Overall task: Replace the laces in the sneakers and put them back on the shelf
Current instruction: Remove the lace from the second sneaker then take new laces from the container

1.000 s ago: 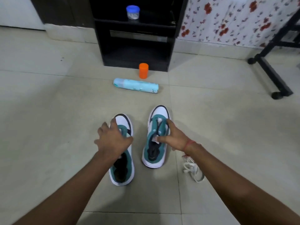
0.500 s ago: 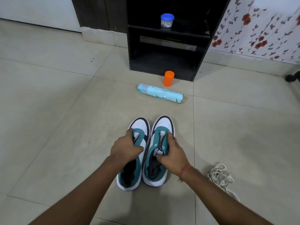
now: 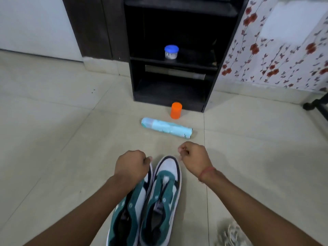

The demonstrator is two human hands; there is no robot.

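we are looking down on a pair of teal-and-white sneakers standing side by side, touching, toes pointing toward a dark shelf unit. the left sneaker is lying partly under our left forearm; the right sneaker is showing its tongue and eyelets, and we are seeing no lace running through them. a tangle of white laces is lying on the tiled floor just to the right of the pair, blurred at the frame edge. our left hand is hovering over the left toe with fingers curled into a loose fist; we cannot tell whether it is pinching anything. our right hand is hanging beyond the right toe, also curled, thumb meeting forefinger, with nothing visible between them. in front of the shelf an orange cap is standing, a pale blue spray can is lying on its side, and a blue-lidded jar is sitting on a middle shelf. we are judging the lacing step as not yet done: the shoes are looking unlaced, so returning them would be premature. the next move is calling for one hand to reach for the loose laces, find a tip, and start at the lowest eyelets.
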